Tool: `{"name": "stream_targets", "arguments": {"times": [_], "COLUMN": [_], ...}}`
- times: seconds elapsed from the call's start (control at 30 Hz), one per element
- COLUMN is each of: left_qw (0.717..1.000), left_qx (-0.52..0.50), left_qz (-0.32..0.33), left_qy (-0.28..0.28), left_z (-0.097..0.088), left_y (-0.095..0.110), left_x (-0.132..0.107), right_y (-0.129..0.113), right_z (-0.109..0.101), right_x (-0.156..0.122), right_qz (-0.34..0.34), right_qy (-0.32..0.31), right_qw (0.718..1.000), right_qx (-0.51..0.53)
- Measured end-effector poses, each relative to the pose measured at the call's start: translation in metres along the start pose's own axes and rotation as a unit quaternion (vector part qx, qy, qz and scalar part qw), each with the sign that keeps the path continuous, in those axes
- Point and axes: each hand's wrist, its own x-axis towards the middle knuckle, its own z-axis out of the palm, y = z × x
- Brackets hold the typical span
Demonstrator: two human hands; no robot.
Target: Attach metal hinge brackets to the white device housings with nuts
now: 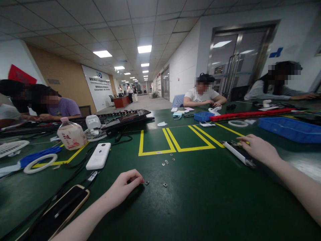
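Observation:
My left hand (126,184) rests low over the green table (200,201), its fingers curled and the tips drawn together. Right beside those fingertips lies a small metal nut (147,183); whether they touch is hard to tell. A second nut (165,184) is a little to its right. Several small metal rings or nuts (167,162) lie farther back. My right hand (260,147) reaches over a long narrow case with a white side (235,154), the fingers bent and pinched at its far end. What they hold, if anything, cannot be made out.
Yellow tape frames (157,153) mark the table. A white power bank (99,156), a phone (57,207), cables and a drink bottle (72,134) stand left. Blue trays (288,129) and a red strip (250,114) are right. Several people sit around the table.

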Motion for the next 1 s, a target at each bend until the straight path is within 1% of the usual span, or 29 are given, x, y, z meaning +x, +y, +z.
{"name": "stream_targets", "arguments": {"times": [0.1, 0.2, 0.3, 0.37, 0.47, 0.57, 0.77, 0.9, 1.0], "left_qw": [1.000, 1.000, 1.000, 1.000, 1.000, 1.000, 1.000, 1.000, 1.000], "left_qx": [0.003, 0.007, 0.007, 0.007, 0.007, 0.008, 0.015, 0.017, 0.017], "left_qz": [0.000, 0.000, 0.002, 0.003, 0.002, 0.003, 0.008, 0.007, 0.006], "left_qy": [0.001, 0.002, 0.003, 0.003, 0.000, 0.001, 0.003, 0.000, -0.001], "left_z": [0.000, 0.000, 0.001, 0.001, 0.002, 0.002, 0.002, 0.002, 0.002], "left_y": [0.002, 0.003, 0.002, 0.002, 0.000, -0.002, -0.004, -0.003, -0.003], "left_x": [0.000, 0.000, 0.000, -0.001, -0.002, -0.001, 0.001, 0.001, 0.001], "right_y": [0.025, 0.034, 0.030, 0.025, 0.020, 0.020, 0.020, 0.023, 0.027], "right_z": [0.016, 0.025, 0.025, 0.023, 0.020, 0.021, 0.035, 0.045, 0.047], "right_x": [0.007, 0.011, 0.010, 0.009, 0.007, 0.007, 0.015, 0.023, 0.023], "right_qz": [-0.033, -0.038, -0.038, -0.051, -0.075, -0.074, -0.073, -0.110, -0.105], "right_qy": [-0.026, -0.031, -0.017, -0.012, -0.020, -0.019, 0.037, 0.015, 0.024], "right_qw": [0.999, 0.998, 0.999, 0.998, 0.996, 0.996, 0.996, 0.993, 0.993], "right_qx": [0.015, 0.026, 0.032, 0.037, 0.043, 0.044, 0.039, 0.049, 0.057]}}
